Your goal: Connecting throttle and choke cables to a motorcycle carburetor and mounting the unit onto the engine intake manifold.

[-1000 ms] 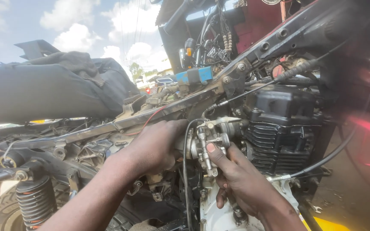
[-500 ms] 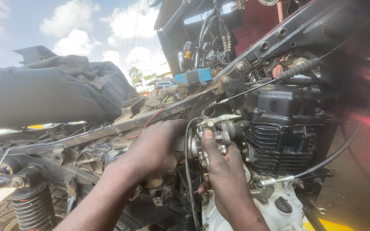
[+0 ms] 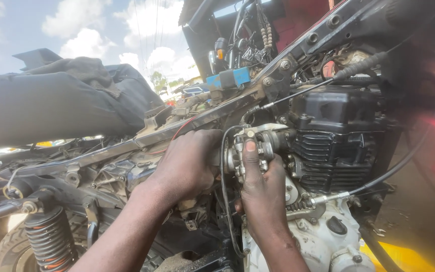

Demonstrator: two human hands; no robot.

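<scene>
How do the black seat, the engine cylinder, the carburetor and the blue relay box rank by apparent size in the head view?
1. Black seat, though it sits nearer the camera.
2. Black finned engine cylinder.
3. Silver carburetor, partly hidden by the left hand and right hand.
4. Blue relay box.

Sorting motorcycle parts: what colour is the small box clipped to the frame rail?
Blue box, clearest in the head view.

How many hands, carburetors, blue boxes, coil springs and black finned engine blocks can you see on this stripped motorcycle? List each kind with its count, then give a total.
Hands: 2, the left hand and the right hand, both on the carburetor
Carburetor: 1
Blue box: 1
Coil spring: 1
Black finned engine block: 1
Total: 6
</scene>
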